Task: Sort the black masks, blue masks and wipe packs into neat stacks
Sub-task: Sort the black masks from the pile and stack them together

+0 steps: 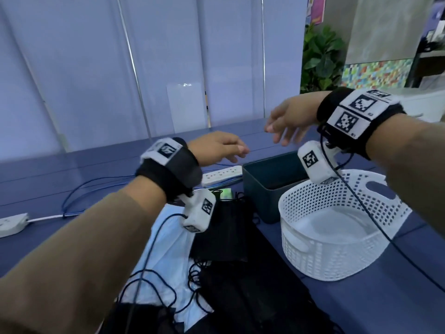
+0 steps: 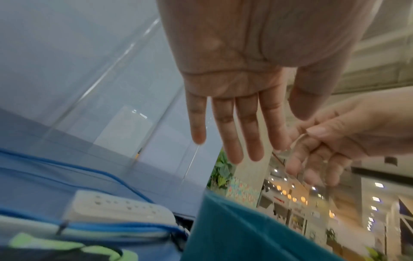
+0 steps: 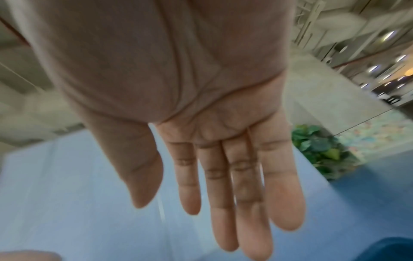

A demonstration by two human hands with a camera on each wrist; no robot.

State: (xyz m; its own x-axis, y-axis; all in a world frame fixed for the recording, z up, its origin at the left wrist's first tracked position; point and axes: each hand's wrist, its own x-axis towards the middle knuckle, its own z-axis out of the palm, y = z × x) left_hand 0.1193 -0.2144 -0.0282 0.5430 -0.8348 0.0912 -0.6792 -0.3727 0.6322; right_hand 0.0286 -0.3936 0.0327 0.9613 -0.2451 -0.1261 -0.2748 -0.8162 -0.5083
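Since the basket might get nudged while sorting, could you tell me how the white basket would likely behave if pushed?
The white basket looks like thin perforated plastic and holds nothing visible, so it is probably light and would slide easily on the smooth blue table. Its wide, low shape suggests it would skid rather than tip. The walls may flex slightly if squeezed.

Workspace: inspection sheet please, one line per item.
Surface: blue table.
Job's things: black masks and blue masks in a mixed pile; green wipe pack partly hidden behind it.
Clutter: teal bin, white basket, both look empty.
Hands: left hand and right hand raised above the table, fingers straight, holding nothing.
Cables: blue cable, two power strips, wrist-camera leads.
Surroundings: panel wall, plant.
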